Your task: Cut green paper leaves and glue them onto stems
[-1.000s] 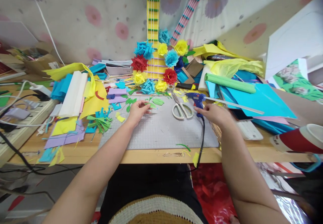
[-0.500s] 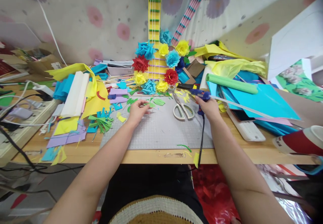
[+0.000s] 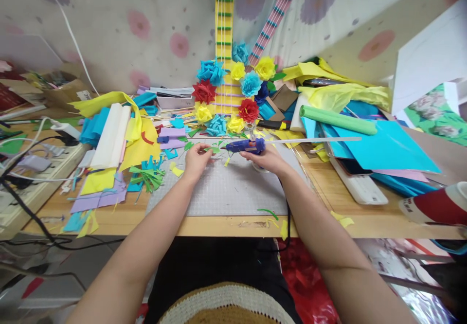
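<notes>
My right hand is closed round a blue hot glue gun; a long pale glue stick juts out of its back to the right. The nozzle points left at my left hand, which pinches a small green paper leaf just above the grey cutting mat. A gap remains between nozzle and fingers. Scissors lie on the mat, mostly hidden behind my right hand. Beyond the hands, a yellow paper guitar leans upright, ringed at its base by paper flowers.
Crepe paper rolls and scraps crowd the left side, next to a power strip. Blue sheets, a green roll and a white power bank lie to the right. A paper cup stands near the right edge. The gun's black cord hangs over the front edge.
My right hand has brought the glue gun leftward from beyond the scissors, turning its nozzle close to the left hand. The left hand keeps its pinch almost in place.
</notes>
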{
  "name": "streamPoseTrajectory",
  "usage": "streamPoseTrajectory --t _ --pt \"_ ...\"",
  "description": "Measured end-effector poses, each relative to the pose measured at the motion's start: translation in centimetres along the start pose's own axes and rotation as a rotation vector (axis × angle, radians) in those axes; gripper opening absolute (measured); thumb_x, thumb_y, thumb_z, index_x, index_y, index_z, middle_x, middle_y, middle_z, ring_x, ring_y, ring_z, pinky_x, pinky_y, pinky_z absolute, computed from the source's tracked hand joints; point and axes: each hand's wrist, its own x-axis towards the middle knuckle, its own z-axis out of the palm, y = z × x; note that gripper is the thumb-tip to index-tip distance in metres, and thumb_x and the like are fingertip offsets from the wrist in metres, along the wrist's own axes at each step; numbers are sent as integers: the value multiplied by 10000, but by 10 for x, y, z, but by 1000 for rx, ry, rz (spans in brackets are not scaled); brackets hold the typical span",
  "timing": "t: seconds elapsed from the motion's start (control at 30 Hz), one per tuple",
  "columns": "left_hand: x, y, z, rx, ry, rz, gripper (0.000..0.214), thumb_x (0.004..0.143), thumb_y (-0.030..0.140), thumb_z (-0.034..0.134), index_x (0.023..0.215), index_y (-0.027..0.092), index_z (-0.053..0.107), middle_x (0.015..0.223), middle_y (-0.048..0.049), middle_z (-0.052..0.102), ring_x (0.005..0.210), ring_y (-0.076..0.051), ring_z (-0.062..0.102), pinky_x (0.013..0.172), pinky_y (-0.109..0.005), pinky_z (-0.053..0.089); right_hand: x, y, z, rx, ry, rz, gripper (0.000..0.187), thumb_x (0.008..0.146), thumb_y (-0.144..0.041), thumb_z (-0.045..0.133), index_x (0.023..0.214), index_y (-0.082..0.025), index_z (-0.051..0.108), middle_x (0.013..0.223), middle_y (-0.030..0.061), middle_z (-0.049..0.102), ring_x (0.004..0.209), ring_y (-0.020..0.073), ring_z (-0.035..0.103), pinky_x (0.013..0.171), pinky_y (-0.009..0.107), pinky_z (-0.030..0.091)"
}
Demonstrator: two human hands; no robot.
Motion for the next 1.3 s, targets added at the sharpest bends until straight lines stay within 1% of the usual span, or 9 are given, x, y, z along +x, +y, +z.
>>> streamPoseTrajectory --t 0.07,0.2,0.3,0.43,0.67,0.9,1.07,1.3 --pt "1 -1 0 7 -6 8 139 595 196 634 717 163 577 584 16 606 539 -130 601 488 -249 510 -1 6 6 -38 11 2 408 711 -587 568 818 -210 680 721 20 670 683 172 599 598 261 439" --pt "0 0 1 20 -6 -5 135 593 191 635 713 165 580 584 15 611 539 -130 601 493 -250 512 -2 16 12 -113 92 34 455 691 -609 581 917 -227 679 802 24 685 726 193 616 615 282 446" --pt "-1 1 1 21 -8 -14 133 593 188 637 710 165 579 590 13 614 531 -130 598 494 -255 511 -1 19 16 -166 108 16 455 694 -605 582 937 -234 680 812 30 688 743 207 625 631 297 452" --pt "-1 1 1 19 -10 -16 133 592 185 638 710 165 581 591 12 615 551 -136 605 501 -260 516 -1 17 19 -198 112 -24 422 711 -594 571 902 -235 685 776 33 681 723 215 625 617 297 451" --pt "0 0 2 11 -15 -19 143 587 187 644 713 161 581 587 12 613 552 -138 606 502 -265 522 -2 13 20 -197 101 -66 368 727 -573 564 839 -238 663 750 20 666 701 199 607 597 283 435" --pt "-1 1 2 15 -15 -10 140 591 192 643 714 159 584 583 8 610 571 -146 613 510 -270 524 -4 8 19 -197 94 -70 382 719 -596 553 813 -238 648 714 1 644 660 174 578 584 272 423" --pt "-1 0 2 12 -13 -10 142 590 183 644 717 157 586 580 15 608 537 -132 601 505 -264 522 -4 6 19 -192 79 -73 387 729 -585 547 825 -226 654 703 6 636 655 168 567 587 266 411" --pt "-2 4 3 10 0 -26 125 592 159 631 706 149 579 567 22 599 508 -122 587 489 -254 513 -3 9 19 -131 82 -36 417 700 -586 574 836 -202 663 697 19 636 654 175 565 579 265 392"
